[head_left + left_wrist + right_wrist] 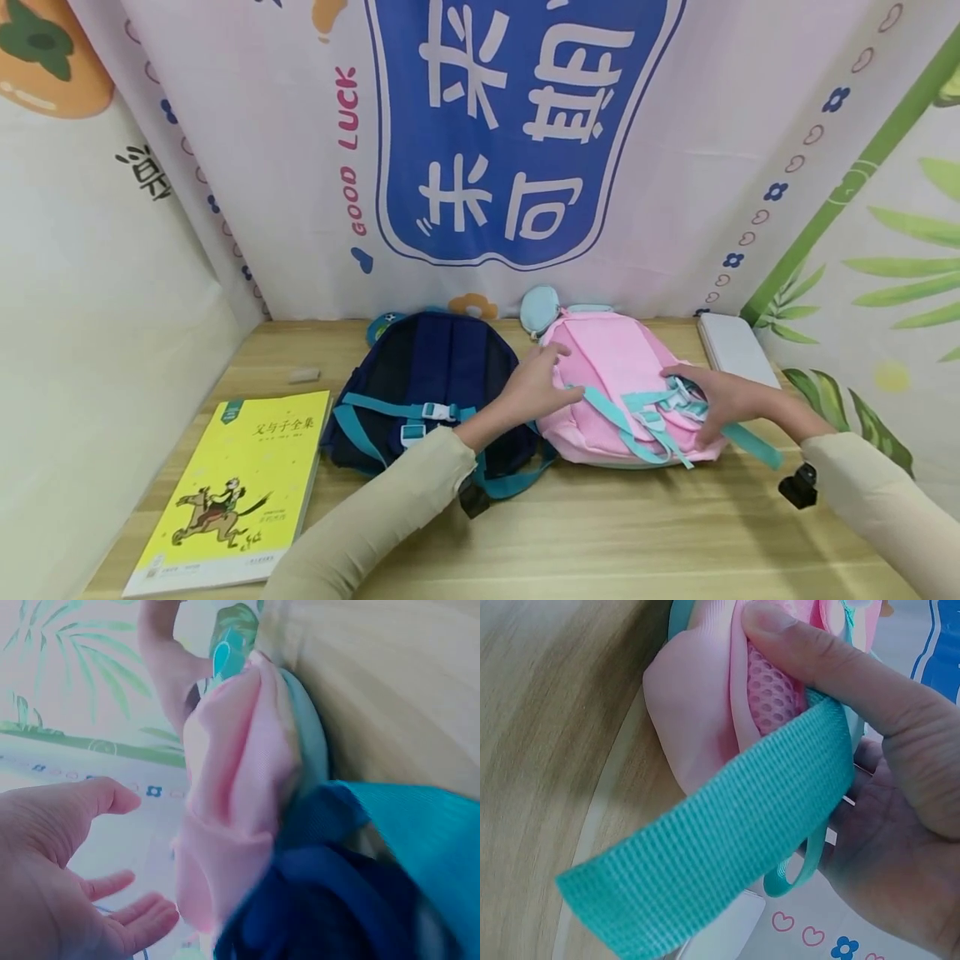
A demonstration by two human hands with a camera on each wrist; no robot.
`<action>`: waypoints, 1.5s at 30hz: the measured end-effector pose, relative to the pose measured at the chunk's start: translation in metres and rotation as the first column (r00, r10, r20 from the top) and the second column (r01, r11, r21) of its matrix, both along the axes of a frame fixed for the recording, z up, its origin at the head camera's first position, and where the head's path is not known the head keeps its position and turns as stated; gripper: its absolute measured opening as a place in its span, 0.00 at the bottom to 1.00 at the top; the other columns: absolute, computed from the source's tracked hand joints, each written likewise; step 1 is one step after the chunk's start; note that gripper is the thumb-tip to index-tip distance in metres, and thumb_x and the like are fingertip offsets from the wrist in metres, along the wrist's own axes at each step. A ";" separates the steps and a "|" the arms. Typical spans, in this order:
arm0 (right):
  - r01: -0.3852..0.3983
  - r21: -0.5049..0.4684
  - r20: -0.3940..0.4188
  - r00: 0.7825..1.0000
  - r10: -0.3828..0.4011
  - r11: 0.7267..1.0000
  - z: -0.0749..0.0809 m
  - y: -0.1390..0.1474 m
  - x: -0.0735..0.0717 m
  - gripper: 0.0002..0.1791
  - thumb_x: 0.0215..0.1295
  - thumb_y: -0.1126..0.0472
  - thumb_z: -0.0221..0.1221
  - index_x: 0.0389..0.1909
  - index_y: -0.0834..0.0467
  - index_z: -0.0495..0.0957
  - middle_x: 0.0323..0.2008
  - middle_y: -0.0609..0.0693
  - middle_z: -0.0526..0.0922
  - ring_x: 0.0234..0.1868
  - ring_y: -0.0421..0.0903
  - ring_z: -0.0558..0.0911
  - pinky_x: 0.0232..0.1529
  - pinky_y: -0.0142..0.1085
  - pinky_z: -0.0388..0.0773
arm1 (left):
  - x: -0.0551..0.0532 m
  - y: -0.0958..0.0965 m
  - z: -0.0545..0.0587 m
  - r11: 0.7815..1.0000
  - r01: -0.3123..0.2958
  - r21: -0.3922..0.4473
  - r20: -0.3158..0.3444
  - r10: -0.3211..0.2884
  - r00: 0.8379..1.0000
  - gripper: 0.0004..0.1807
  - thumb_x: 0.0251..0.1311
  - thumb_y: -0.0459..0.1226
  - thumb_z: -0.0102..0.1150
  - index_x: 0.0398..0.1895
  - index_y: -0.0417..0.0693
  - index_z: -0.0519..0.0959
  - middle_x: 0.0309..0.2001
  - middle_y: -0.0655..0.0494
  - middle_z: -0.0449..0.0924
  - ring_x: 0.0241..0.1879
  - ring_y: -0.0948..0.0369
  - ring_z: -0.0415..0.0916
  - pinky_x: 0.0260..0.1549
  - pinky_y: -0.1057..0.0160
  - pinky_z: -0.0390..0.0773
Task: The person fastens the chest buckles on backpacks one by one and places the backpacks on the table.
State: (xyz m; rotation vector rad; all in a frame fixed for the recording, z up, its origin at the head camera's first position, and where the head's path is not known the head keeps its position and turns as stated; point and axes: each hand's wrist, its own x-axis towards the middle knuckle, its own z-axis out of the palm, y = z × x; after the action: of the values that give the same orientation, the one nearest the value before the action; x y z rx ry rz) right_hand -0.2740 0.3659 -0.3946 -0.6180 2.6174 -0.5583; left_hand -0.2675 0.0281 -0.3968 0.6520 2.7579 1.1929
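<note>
A pink backpack (607, 342) with turquoise straps lies back-panel up on the table. My left hand (534, 387) hovers at its left side, thumb and fingers spread with nothing between them; the left wrist view shows this hand (67, 877) apart from the pink fabric (232, 787). My right hand (723, 398) grips the backpack at its right side, around the bunched shoulder strap and a white buckle (681, 392). In the right wrist view the thumb presses the pink mesh padding (769, 697), and a loose turquoise webbing end (712, 840) hangs past the palm. Some right fingers are hidden behind the webbing.
A navy backpack (450, 358) with teal straps lies just left of the pink one. Further left is a yellow book (240, 483), with a small grey block (304, 375) behind it. A white box (738, 348) stands at the back right. A light blue round pouch (540, 310) touches the back curtain.
</note>
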 end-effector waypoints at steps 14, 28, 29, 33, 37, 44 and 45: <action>-0.017 -0.015 0.006 1.000 0.017 1.000 -0.002 0.004 -0.004 0.63 0.37 0.51 0.84 0.74 0.62 0.59 0.73 0.75 0.57 0.72 0.74 0.61 0.65 0.71 0.62 | -0.009 0.077 0.001 0.974 0.221 -0.053 -0.008 -0.222 0.975 0.29 0.60 0.46 0.69 0.63 0.48 0.76 0.57 0.48 0.78 0.56 0.58 0.78 0.48 0.71 0.75; -0.037 -0.014 -0.011 0.999 0.037 0.999 0.000 0.003 -0.005 0.62 0.36 0.52 0.84 0.72 0.65 0.61 0.70 0.73 0.64 0.68 0.69 0.67 0.65 0.66 0.66 | -0.013 0.108 -0.013 0.935 0.296 -0.196 0.019 -0.299 0.954 0.31 0.60 0.45 0.69 0.66 0.45 0.76 0.59 0.53 0.82 0.59 0.63 0.78 0.57 0.73 0.74; -0.037 -0.013 -0.010 0.999 0.037 0.999 0.000 0.003 -0.005 0.62 0.36 0.52 0.84 0.72 0.65 0.61 0.70 0.73 0.64 0.68 0.68 0.67 0.65 0.66 0.66 | -0.013 0.109 -0.014 0.934 0.298 -0.198 0.020 -0.300 0.954 0.31 0.60 0.45 0.69 0.66 0.44 0.76 0.59 0.53 0.82 0.59 0.63 0.78 0.58 0.73 0.74; -0.040 -0.009 -0.013 0.999 0.040 0.999 0.000 0.002 -0.004 0.62 0.36 0.52 0.84 0.72 0.65 0.61 0.70 0.72 0.65 0.67 0.68 0.68 0.65 0.66 0.67 | -0.014 0.112 -0.015 0.933 0.301 -0.195 0.030 -0.301 0.953 0.31 0.59 0.44 0.69 0.66 0.44 0.76 0.59 0.54 0.82 0.58 0.64 0.78 0.58 0.74 0.73; -0.041 -0.013 -0.014 0.999 0.041 0.999 0.001 0.000 -0.004 0.62 0.36 0.53 0.84 0.72 0.66 0.61 0.70 0.73 0.64 0.68 0.69 0.67 0.65 0.67 0.66 | -0.015 0.115 -0.015 0.929 0.301 -0.214 0.031 -0.301 0.953 0.31 0.59 0.44 0.69 0.65 0.44 0.76 0.59 0.55 0.83 0.58 0.65 0.78 0.57 0.75 0.73; -0.042 -0.031 -0.015 0.999 0.042 0.999 0.002 0.000 -0.003 0.62 0.34 0.55 0.85 0.72 0.66 0.61 0.69 0.71 0.67 0.66 0.67 0.69 0.64 0.65 0.68 | -0.013 0.125 -0.016 0.896 0.298 -0.330 -0.009 -0.318 0.948 0.33 0.56 0.48 0.70 0.65 0.47 0.77 0.55 0.59 0.84 0.53 0.64 0.77 0.53 0.74 0.73; -0.043 -0.032 -0.016 0.999 0.043 0.999 0.002 0.000 -0.002 0.62 0.34 0.55 0.85 0.72 0.65 0.61 0.69 0.71 0.67 0.66 0.67 0.70 0.64 0.64 0.69 | -0.013 0.125 -0.016 0.895 0.293 -0.336 -0.009 -0.314 0.949 0.33 0.56 0.49 0.70 0.64 0.47 0.77 0.54 0.60 0.84 0.53 0.64 0.77 0.52 0.73 0.74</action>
State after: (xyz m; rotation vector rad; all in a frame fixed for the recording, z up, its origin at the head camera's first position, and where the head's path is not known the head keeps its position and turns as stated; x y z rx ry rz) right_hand -0.2765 0.3662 -0.3929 -0.6897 2.6072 -0.5862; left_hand -0.2804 0.1533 -0.4124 1.0424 2.6757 0.6352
